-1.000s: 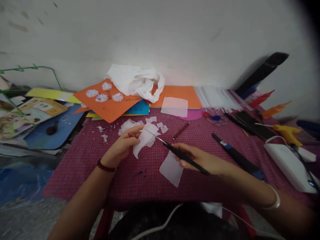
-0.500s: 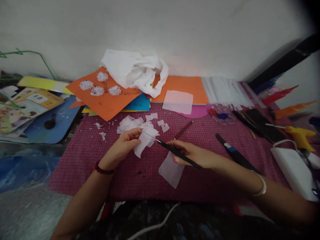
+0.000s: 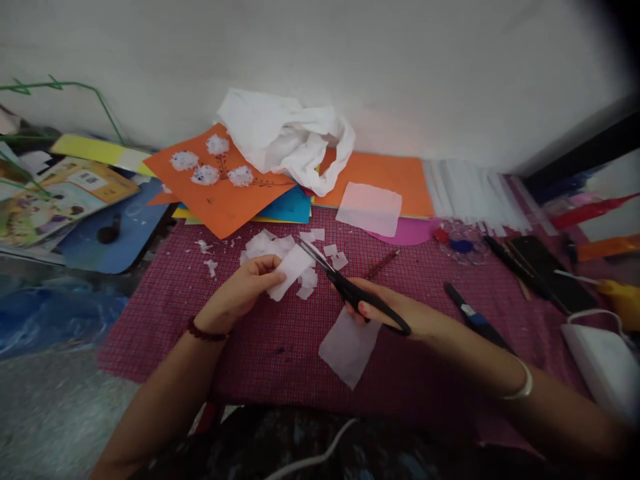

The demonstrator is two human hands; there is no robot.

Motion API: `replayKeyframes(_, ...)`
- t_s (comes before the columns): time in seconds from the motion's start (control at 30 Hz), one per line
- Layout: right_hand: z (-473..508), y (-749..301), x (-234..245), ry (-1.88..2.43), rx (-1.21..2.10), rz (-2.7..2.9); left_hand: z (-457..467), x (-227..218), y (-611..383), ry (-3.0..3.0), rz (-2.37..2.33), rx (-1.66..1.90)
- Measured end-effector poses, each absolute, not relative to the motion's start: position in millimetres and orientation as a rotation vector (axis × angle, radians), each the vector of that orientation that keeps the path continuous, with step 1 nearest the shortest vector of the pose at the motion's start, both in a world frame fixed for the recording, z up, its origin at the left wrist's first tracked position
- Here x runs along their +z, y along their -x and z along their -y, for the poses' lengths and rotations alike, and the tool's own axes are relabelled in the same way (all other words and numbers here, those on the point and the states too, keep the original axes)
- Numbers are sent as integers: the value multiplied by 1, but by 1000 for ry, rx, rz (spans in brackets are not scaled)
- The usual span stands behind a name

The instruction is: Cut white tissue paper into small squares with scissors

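Between its thumb and fingers, my left hand (image 3: 247, 290) pinches a folded strip of white tissue paper (image 3: 291, 269). My right hand (image 3: 387, 307) grips black-handled scissors (image 3: 357, 291), whose blades lie by the far end of the strip. Whether the blades touch the paper I cannot tell. Behind and beside the strip is a pile of small white paper pieces (image 3: 267, 245), with several more squares scattered to its right. A larger sheet of tissue (image 3: 349, 347) lies flat, partly under my right hand.
Orange card with white paper flowers (image 3: 215, 207) and crumpled white tissue (image 3: 285, 137) lie by the wall. A pencil (image 3: 383, 264), a black-handled tool (image 3: 475, 317), white sticks (image 3: 473, 193) and a yellow glue gun (image 3: 620, 297) lie rightward. Books (image 3: 60, 207) sit left.
The scissor blades have opened slightly and turned toward the far end of the strip. The strip looks narrower and flatter in my left hand. The whole view has shifted a little.
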State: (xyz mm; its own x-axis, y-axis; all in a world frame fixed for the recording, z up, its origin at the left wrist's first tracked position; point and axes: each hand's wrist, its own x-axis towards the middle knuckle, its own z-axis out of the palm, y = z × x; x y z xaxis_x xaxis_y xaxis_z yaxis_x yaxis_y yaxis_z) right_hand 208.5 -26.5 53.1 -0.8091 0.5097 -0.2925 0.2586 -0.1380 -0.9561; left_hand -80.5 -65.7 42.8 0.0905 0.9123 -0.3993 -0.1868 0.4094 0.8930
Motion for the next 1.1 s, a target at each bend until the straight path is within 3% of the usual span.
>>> replayKeyframes(0.33, 28, -226, 73, 796, 2050, 2205, 65, 45, 83, -689, -1066, 1339)
replayKeyframes(0.67, 30, -207, 72, 805, 2048, 2070, 68, 44, 76, -777, -1046, 1101)
replayKeyframes(1.1, 35, -200, 72, 867, 2116, 1929, 69, 44, 72, -791, -1028, 1077)
